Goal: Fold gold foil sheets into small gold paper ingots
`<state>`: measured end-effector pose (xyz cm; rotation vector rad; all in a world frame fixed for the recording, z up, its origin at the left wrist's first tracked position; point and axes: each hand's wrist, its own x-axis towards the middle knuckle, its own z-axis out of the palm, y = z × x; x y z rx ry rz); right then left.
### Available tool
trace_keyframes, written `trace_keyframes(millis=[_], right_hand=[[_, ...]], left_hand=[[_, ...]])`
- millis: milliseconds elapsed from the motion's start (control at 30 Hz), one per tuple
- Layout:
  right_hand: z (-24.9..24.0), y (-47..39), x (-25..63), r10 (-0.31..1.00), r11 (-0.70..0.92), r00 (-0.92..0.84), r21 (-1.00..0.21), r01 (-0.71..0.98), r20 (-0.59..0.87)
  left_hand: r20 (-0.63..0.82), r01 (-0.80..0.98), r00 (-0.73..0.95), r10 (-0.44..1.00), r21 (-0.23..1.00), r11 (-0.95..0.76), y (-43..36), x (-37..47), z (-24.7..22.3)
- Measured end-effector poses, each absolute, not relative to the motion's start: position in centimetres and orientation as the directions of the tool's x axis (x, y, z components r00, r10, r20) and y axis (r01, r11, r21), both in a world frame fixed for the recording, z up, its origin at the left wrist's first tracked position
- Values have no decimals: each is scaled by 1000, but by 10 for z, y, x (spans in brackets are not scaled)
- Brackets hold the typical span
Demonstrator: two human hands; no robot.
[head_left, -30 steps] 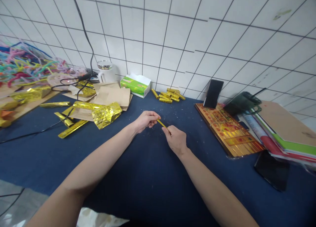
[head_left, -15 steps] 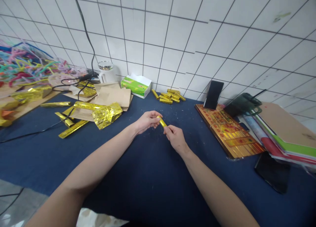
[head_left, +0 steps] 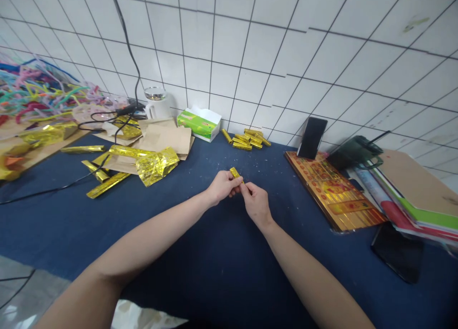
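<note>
A small gold foil roll is held between my two hands above the dark blue cloth. My left hand is closed on it, with thumb and fingers pinching its side. My right hand pinches the lower end, its fingertips touching those of my left hand. Several similar gold rolls lie in a small pile near the wall, beyond my hands.
Left: crumpled gold foil, brown paper, a black cable, a white mug, colourful fuzzy strips. A green tissue pack is by the wall. Right: an upright phone, a red-gold box, a dark cup, folders, a black device.
My left hand has moved right and down along the gold roll and now meets my right fingertips. The upper end of the roll now sticks out above my left thumb.
</note>
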<state>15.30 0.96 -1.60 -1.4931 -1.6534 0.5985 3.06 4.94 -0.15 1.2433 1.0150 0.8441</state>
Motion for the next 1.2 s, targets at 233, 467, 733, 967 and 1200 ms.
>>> trace_keyframes(millis=[233,467,733,967,1200], right_hand=[[-16,9,153,969,219,-12,-828,516,249],[-15,7,152,967,217,22,-860,462,256],[-18,7,152,991,134,-23,-953,271,133],[-16,15,157,994,-24,-106,-997,80,-32],[-14,16,158,982,-42,-176,-991,127,-64]], left_hand=[[-177,-54,338,924,977,207,51,30,-3],[-120,-185,250,961,968,169,55,26,1],[-101,-109,257,961,985,133,61,19,1],[-69,-5,406,911,997,77,47,29,7],[-62,-22,349,935,997,74,45,32,3]])
